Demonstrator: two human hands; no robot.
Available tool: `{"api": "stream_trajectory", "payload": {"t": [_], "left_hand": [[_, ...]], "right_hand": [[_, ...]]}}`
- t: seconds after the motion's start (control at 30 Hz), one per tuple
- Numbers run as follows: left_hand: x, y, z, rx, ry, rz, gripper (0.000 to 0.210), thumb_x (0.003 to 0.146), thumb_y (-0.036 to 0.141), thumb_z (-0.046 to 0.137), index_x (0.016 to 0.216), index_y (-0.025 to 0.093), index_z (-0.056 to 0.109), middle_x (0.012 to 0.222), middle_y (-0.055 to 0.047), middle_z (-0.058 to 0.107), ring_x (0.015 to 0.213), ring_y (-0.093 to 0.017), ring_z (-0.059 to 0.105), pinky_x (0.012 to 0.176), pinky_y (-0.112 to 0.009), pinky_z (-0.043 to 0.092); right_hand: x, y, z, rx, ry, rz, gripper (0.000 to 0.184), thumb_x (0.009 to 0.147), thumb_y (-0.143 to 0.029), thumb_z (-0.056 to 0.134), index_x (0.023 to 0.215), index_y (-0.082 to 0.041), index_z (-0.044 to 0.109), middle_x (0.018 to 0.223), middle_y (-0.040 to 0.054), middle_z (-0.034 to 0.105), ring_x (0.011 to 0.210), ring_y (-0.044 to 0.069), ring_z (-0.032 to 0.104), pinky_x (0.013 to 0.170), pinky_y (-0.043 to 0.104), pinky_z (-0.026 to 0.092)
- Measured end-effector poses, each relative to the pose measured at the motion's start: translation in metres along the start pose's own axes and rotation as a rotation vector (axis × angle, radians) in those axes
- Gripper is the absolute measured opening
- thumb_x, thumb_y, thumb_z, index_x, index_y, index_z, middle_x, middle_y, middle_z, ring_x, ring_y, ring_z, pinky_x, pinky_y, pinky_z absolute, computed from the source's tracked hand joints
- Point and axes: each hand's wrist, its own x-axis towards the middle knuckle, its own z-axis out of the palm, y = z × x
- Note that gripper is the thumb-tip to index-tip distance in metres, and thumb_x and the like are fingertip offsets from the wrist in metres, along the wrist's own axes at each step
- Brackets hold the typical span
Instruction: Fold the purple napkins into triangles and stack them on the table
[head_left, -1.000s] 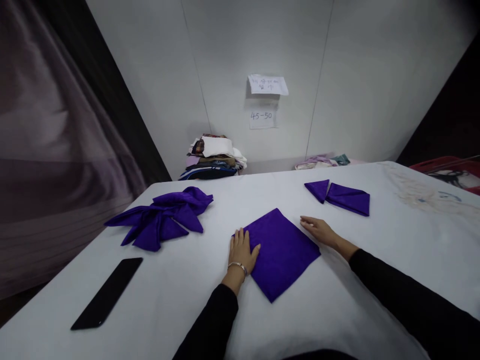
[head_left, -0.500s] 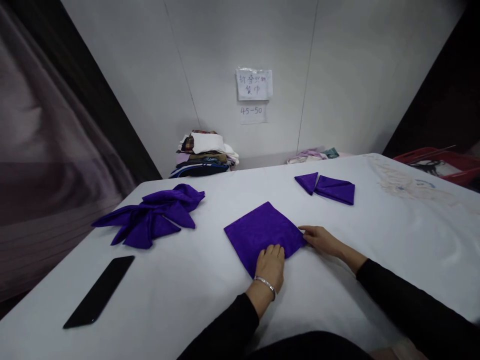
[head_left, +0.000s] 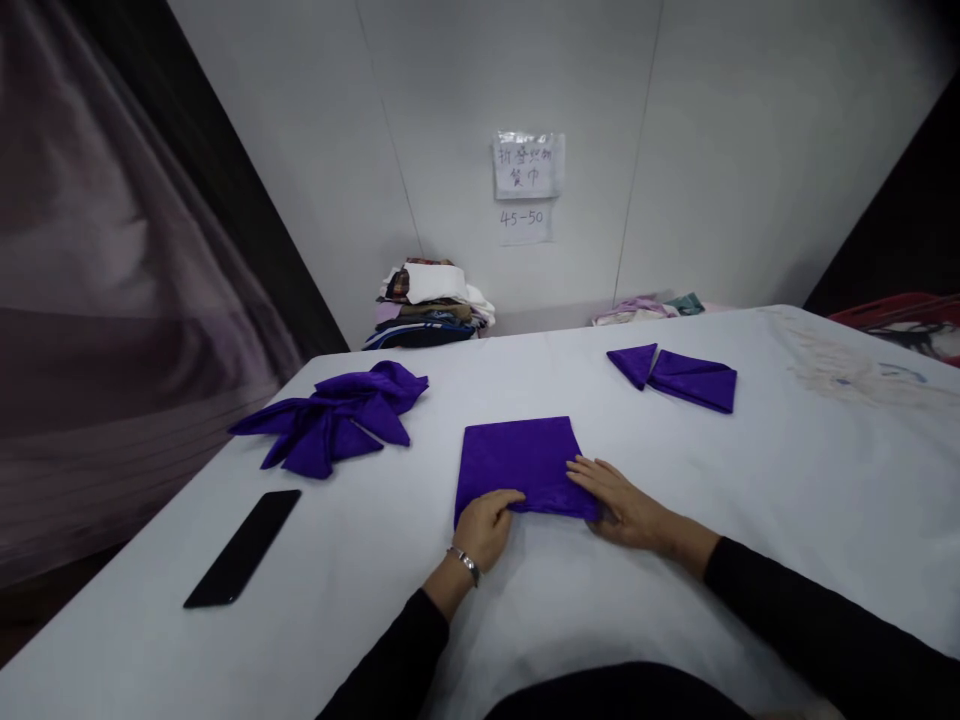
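A folded purple cloth napkin (head_left: 521, 455) lies roughly square in front of me on the white table. At its near left corner, my left hand (head_left: 484, 527), with a bracelet at the wrist, closes on the near edge, thumb and fingers together. My right hand (head_left: 619, 502) rests on the napkin's near right corner with its fingers stretched out over the cloth; its thumb is partly hidden. Further off to the right lie a small purple folded triangle (head_left: 634, 365) and a purple folded cloth (head_left: 694, 380). Several loose purple folds make a heap (head_left: 337, 415) on the left.
A flat black slab, perhaps a phone (head_left: 244, 550), lies on the table (head_left: 360, 620) at left. Stacked clothes (head_left: 431, 310) and more fabric (head_left: 637, 310) stand beyond the far edge. Handwritten paper signs (head_left: 529, 168) hang on the wall. A red basket (head_left: 892, 312) is at far right.
The napkin has turned from a diamond to square-on. My left hand has moved left to its near left corner; my right hand has gone from pinching a corner to lying on the cloth.
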Motion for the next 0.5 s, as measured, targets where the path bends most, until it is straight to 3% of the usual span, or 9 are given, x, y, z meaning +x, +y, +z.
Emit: {"api": "stream_trajectory", "payload": {"t": [0.1, 0.2, 0.37, 0.43, 0.5], "left_hand": [[-0.001, -0.002, -0.008, -0.08, -0.009, -0.022, 0.044, 0.07, 0.005, 0.037, 0.098, 0.023, 0.066, 0.102, 0.003, 0.069, 0.095, -0.013, 0.061, 0.091, -0.03, 0.046], [-0.008, -0.006, -0.011, -0.075, -0.033, -0.008, 0.045, 0.069, 0.005, 0.037, 0.098, 0.023, 0.066, 0.102, 0.003, 0.068, 0.096, -0.013, 0.061, 0.091, -0.03, 0.046], [-0.036, -0.005, -0.009, 0.128, -0.092, 0.123, 0.054, 0.063, 0.002, 0.043, 0.11, 0.023, 0.06, 0.112, 0.0, 0.064, 0.108, -0.017, 0.053, 0.097, -0.037, 0.039], [-0.048, -0.002, -0.008, 0.177, -0.088, 0.161, 0.055, 0.065, 0.003, 0.045, 0.115, 0.023, 0.056, 0.115, -0.002, 0.061, 0.11, -0.019, 0.05, 0.096, -0.039, 0.038], [-0.055, 0.0, -0.009, 0.21, -0.043, 0.134, 0.05, 0.069, 0.005, 0.045, 0.115, 0.022, 0.055, 0.11, -0.004, 0.063, 0.104, -0.02, 0.052, 0.092, -0.04, 0.041]], "right_hand": [[0.02, 0.004, 0.012, 0.035, 0.095, -0.077, 0.059, 0.078, -0.021, 0.049, 0.135, -0.022, 0.035, 0.136, 0.0091, 0.043, 0.129, 0.025, 0.028, 0.106, 0.049, 0.018], [0.031, 0.001, 0.01, 0.148, 0.123, -0.096, 0.039, 0.08, -0.017, 0.044, 0.116, -0.024, 0.055, 0.114, 0.0057, 0.061, 0.116, 0.023, 0.047, 0.103, 0.046, 0.026], [0.029, -0.032, -0.017, 0.394, -0.155, 0.074, 0.034, 0.077, -0.014, 0.044, 0.102, -0.028, 0.063, 0.098, -0.0003, 0.067, 0.09, 0.019, 0.061, 0.084, 0.035, 0.046], [0.031, -0.043, -0.025, 0.473, -0.241, 0.112, 0.034, 0.076, -0.014, 0.044, 0.099, -0.027, 0.066, 0.093, -0.0013, 0.068, 0.085, 0.019, 0.062, 0.078, 0.032, 0.048], [0.039, -0.045, -0.027, 0.538, -0.245, 0.148, 0.031, 0.076, -0.017, 0.046, 0.097, -0.026, 0.066, 0.091, -0.0014, 0.068, 0.083, 0.018, 0.062, 0.076, 0.032, 0.048]]}}
